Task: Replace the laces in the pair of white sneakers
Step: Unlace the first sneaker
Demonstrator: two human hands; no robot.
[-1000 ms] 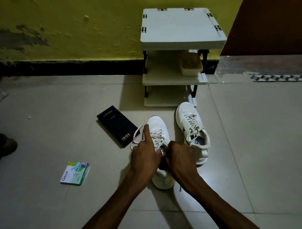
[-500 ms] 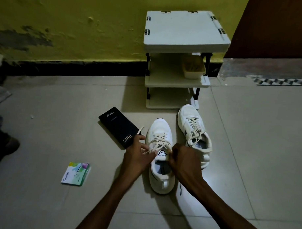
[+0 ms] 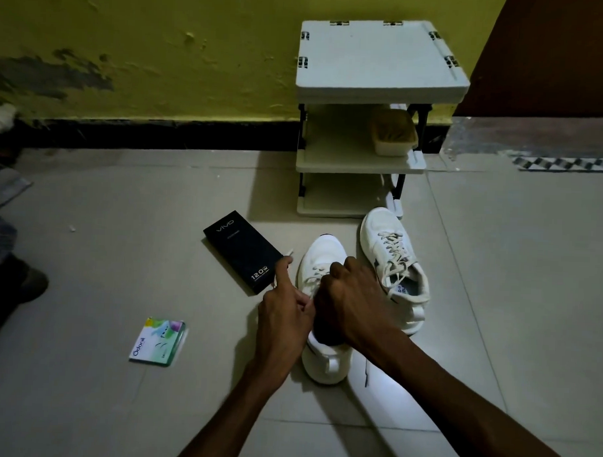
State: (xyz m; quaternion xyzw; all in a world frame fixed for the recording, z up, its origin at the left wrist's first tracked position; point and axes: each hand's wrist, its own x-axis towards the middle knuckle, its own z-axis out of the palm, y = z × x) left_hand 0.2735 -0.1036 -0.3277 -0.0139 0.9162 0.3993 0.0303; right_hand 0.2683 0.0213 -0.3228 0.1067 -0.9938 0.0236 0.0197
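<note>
Two white sneakers stand on the tiled floor, toes pointing away from me. The near sneaker [image 3: 321, 259] sits under both my hands. My left hand [image 3: 283, 316] is at its left side and pinches a lace end [image 3: 288, 252] that runs up past the index finger. My right hand [image 3: 350, 298] lies over the lace rows with its fingers curled around the lace there, hiding the tongue and opening. The second sneaker [image 3: 393, 262] stands just to the right, fully laced with cream laces, untouched.
A black phone box [image 3: 241, 250] lies left of the near sneaker. A small colourful packet [image 3: 157, 341] lies further left. A white three-tier rack [image 3: 375, 121] with a tub stands against the yellow wall. Someone's dark shoe [image 3: 24, 283] is at the left edge.
My right hand has moved forward over the lace rows, now covering the tongue and opening. My left hand has shifted slightly, still pinching the lace end, its index finger pointing up.
</note>
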